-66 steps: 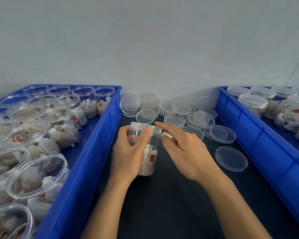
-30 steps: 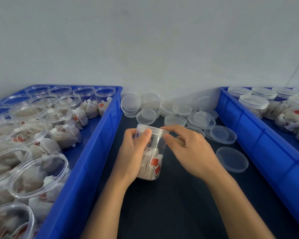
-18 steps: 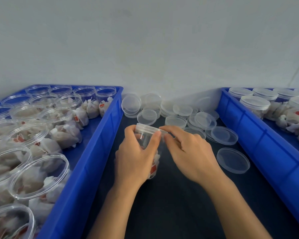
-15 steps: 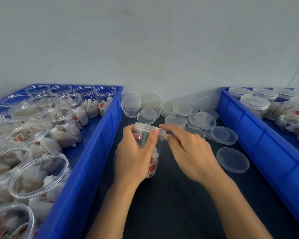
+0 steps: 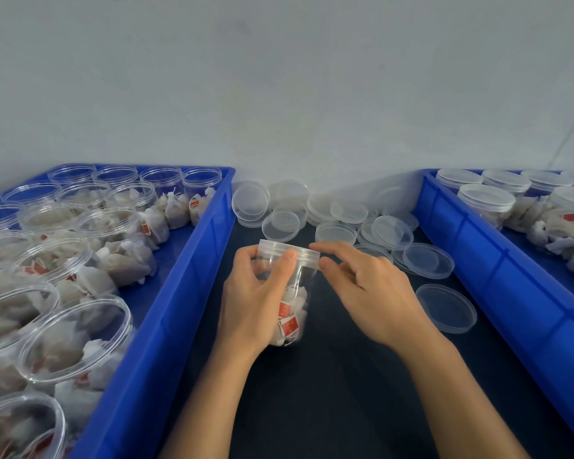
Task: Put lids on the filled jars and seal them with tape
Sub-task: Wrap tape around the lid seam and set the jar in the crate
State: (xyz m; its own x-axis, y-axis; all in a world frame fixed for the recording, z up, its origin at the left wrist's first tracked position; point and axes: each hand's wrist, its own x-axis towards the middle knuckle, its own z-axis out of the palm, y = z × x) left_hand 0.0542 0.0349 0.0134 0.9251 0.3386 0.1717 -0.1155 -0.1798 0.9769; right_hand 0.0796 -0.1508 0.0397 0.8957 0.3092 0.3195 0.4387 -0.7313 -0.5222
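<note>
1. The left hand [image 5: 256, 303] still grips the lidded jar [image 5: 287, 293] mid-tabletop; the right hand [image 5: 371, 293], fingers now loosely spread, touches the lid [image 5: 289, 250] rim instead of pinching it.
2. Dark tabletop [image 5: 345, 392], blue bins at both side edges, loose lids [image 5: 345, 217] along the far edge, pale wall behind.

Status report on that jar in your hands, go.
Left hand grips the filled jar, lid on. Right hand at the lid's rim, fingers curled; tape too unclear to call. Loose lids lie beside it, nothing in the way.
</note>
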